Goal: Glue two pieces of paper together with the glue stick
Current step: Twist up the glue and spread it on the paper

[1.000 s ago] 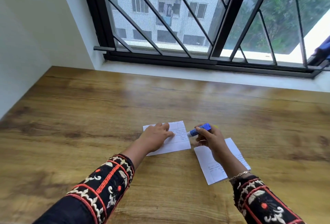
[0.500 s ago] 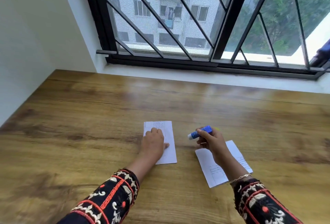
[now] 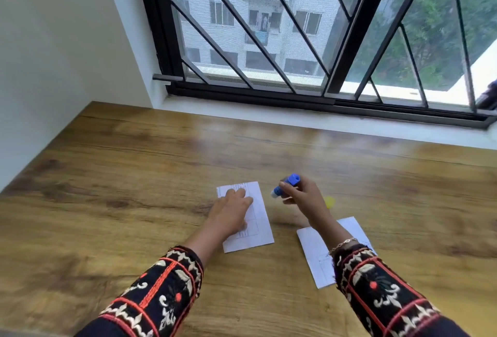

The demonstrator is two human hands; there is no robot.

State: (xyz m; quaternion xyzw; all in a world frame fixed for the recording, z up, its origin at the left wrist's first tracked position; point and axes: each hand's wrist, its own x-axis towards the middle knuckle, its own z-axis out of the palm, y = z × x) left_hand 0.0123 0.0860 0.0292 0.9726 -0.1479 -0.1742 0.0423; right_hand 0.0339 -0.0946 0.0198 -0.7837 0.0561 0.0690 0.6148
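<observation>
A white printed paper [image 3: 262,218] lies lengthwise on the wooden table [image 3: 134,175], and my left hand [image 3: 231,210] presses flat on it with fingers spread. Just right of that sheet, my right hand [image 3: 301,194] grips a blue glue stick [image 3: 285,185], held tilted above the table with its pale tip pointing down-left toward the paper's edge. A second white paper [image 3: 314,253] lies at the lower right, partly hidden under my right forearm and sleeve.
A small yellow object [image 3: 330,201], blurred, sits on the table just right of my right hand. A white sill and a black barred window [image 3: 295,41] run along the far edge. A white wall closes the left side.
My left hand has turned the first paper from lying crosswise to lengthwise and still presses it. My right hand has lifted the glue stick off the paper, a little to the right.
</observation>
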